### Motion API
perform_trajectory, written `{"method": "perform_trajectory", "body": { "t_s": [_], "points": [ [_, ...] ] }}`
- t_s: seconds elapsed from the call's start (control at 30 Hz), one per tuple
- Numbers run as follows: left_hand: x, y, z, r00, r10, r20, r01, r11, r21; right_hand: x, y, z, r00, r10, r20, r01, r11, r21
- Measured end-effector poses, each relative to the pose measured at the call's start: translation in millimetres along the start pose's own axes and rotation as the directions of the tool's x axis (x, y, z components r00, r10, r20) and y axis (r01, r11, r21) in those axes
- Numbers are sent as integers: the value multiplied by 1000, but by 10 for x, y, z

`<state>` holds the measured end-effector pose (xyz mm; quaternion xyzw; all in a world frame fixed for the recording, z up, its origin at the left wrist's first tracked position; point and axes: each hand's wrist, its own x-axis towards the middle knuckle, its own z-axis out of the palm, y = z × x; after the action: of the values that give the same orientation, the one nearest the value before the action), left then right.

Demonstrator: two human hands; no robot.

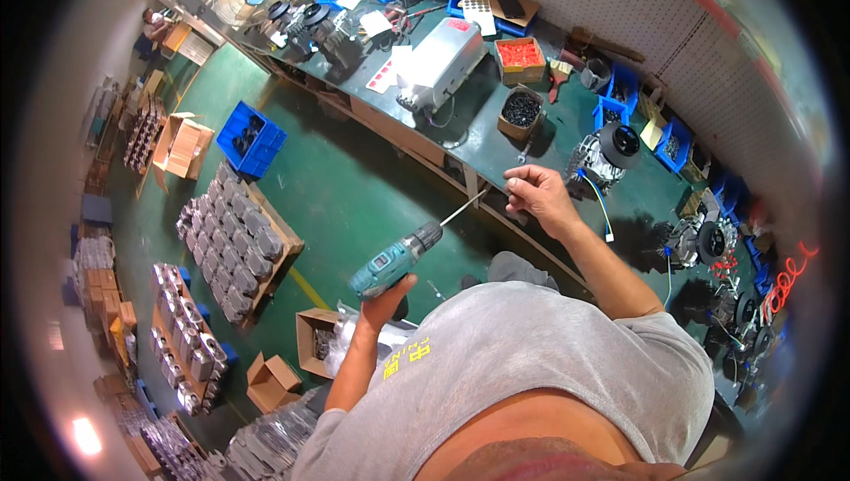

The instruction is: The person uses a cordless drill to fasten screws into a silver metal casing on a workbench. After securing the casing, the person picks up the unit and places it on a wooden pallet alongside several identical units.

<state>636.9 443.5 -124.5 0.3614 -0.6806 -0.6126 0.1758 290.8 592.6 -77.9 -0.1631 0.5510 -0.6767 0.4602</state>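
Note:
My left hand (386, 300) is wrapped around the handle of a teal cordless drill (388, 265), out in front of the bench edge. From its dark chuck a long thin bit (461, 206) points up and right toward my other hand. Thumb and fingers of my right hand (542, 199) are drawn together close to the bit's tip; whatever they pinch is too small to make out. Beyond that hand stands an open carton of small black parts (521, 112). To its right sits a metal motor unit (600, 159) with a black round top and a cable.
The green workbench (482, 149) carries a silver metal housing (444, 65), a box of red parts (521, 56), a brush (559, 78), blue bins (675, 146) and more motor units (699, 240). Grey castings (232, 242) on a pallet and a blue crate (251, 138) stand on the floor leftward.

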Motion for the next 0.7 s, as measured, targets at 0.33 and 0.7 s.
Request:
{"method": "perform_trajectory", "body": {
  "t_s": [0.33, 0.7],
  "points": [
    [1290, 480, -512, 984, 156, 84, -153, 988, -36, 1283, 100, 388, 997, -57, -43, 67, 955, 288],
    [2939, 702, -1102, 986, 32, 163, -32, 999, -4, 2742, -252, 635, 998, -30, -55, 46, 944, 326]
  ]
}}
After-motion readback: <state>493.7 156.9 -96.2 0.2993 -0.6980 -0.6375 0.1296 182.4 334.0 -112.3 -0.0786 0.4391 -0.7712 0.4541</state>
